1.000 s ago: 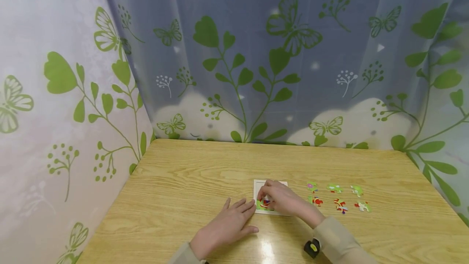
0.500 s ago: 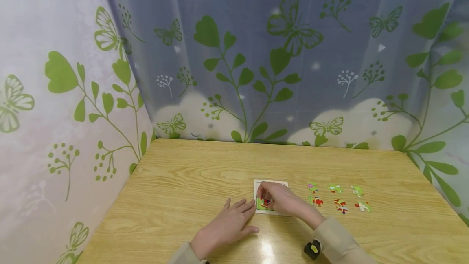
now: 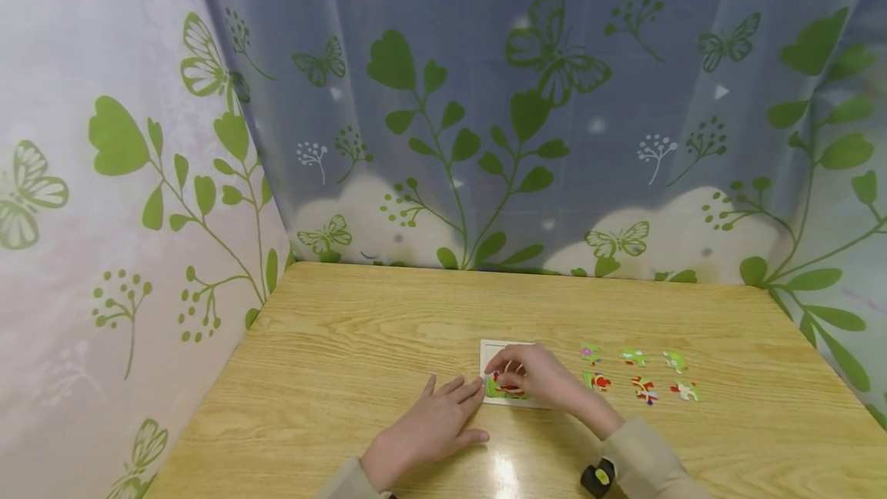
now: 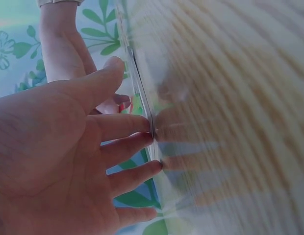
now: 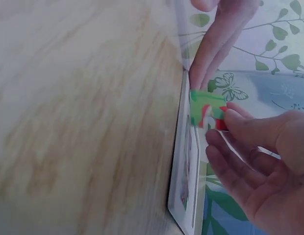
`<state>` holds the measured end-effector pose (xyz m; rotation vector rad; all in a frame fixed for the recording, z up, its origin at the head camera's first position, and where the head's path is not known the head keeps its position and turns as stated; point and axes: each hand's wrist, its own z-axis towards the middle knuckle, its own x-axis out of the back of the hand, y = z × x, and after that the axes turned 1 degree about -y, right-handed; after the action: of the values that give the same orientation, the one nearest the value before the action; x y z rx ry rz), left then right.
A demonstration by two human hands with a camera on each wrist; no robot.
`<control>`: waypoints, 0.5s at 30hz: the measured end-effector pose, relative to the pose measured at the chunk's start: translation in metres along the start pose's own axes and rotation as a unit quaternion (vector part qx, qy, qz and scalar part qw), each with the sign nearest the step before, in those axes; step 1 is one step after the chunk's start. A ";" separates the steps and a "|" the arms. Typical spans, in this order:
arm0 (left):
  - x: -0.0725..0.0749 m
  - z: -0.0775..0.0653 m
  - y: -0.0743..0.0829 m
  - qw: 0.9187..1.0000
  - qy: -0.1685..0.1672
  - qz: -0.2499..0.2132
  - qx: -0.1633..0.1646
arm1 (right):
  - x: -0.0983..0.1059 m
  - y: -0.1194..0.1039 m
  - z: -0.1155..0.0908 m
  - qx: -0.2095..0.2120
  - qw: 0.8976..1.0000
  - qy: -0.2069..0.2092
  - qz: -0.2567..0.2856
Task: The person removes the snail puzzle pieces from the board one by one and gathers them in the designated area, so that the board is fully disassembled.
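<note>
A white-rimmed puzzle tray [image 3: 487, 353] lies on the table, with green and red puzzle pieces [image 3: 494, 390] showing in its near left part. Over it, my right hand [image 3: 543, 377] pinches a green and red puzzle piece [image 5: 206, 104] between thumb and fingers; the right wrist view shows this piece tipped up just above the tray's rim. My left hand [image 3: 443, 416] lies palm down with spread fingers, its fingertips right at the tray's left edge. In the left wrist view those fingers [image 4: 135, 147] are nearly straight. The right hand covers much of the tray.
Right of the tray, several loose puzzle pieces [image 3: 644, 389] lie in two rows on the wooden table [image 3: 346, 322]. A patterned curtain [image 3: 443, 137] stands behind the table's far edge, and another [image 3: 138, 199] runs along the left side.
My right hand has shifted slightly to the right and its fingers have spread more, so more of the red and green picture shows beneath them. The left hand stays put.
</note>
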<state>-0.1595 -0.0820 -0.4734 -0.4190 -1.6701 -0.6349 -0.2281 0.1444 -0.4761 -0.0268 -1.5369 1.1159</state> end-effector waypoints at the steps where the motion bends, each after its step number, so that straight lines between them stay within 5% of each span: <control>1: 0.000 0.000 0.000 1.000 0.000 0.000 0.000 | 0.000 0.000 0.000 -0.003 1.000 0.005 0.011; 15: -0.001 0.000 0.000 1.000 0.000 0.001 0.001 | 0.019 0.003 -0.008 -0.065 0.989 0.076 0.105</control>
<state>-0.1590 -0.0815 -0.4745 -0.4189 -1.6691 -0.6319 -0.2299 0.1616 -0.4642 -0.3616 -1.4922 1.1482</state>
